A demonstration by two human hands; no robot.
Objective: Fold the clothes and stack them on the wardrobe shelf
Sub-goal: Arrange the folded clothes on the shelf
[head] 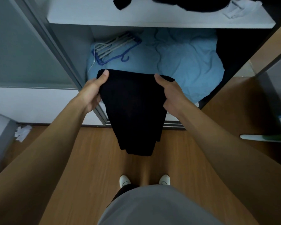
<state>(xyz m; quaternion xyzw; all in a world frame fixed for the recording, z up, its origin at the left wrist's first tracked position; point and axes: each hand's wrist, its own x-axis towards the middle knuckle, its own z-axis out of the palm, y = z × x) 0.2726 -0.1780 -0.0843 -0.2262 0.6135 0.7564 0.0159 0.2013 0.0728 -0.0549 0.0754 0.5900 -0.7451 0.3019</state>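
- Before the open wardrobe, at frame centre, a black, partly folded fabric garment (133, 109) hangs in the air over the wood-look floor (91, 159).
- Left hand (92, 93) pinches the garment's top edge at its 10 o'clock corner, thumb on the near face and fingers curled behind.
- Right hand (170, 93) pinches the 2 o'clock corner the same way; both grips are closed on the cloth.
- Between the hands the top edge runs nearly level, 9 to 3 o'clock, while the long axis drops toward 6 o'clock and narrows to a doubled lower end.
- White wardrobe shelf (136, 21) lies at 12 o'clock, above and beyond both hands, with dark clothes (193, 4) and a pale folded piece (240, 8) already on it.
- Below it, a rumpled light blue bedding bundle (185, 62) carries a set of blue and white hangers (113, 46).
- Judgement: the garment probably needs one more fold, lower end raised to the top edge, before it goes up; how many layers it has is hard to read in solid black.
- Neither hand is clearly nearer the shelf.
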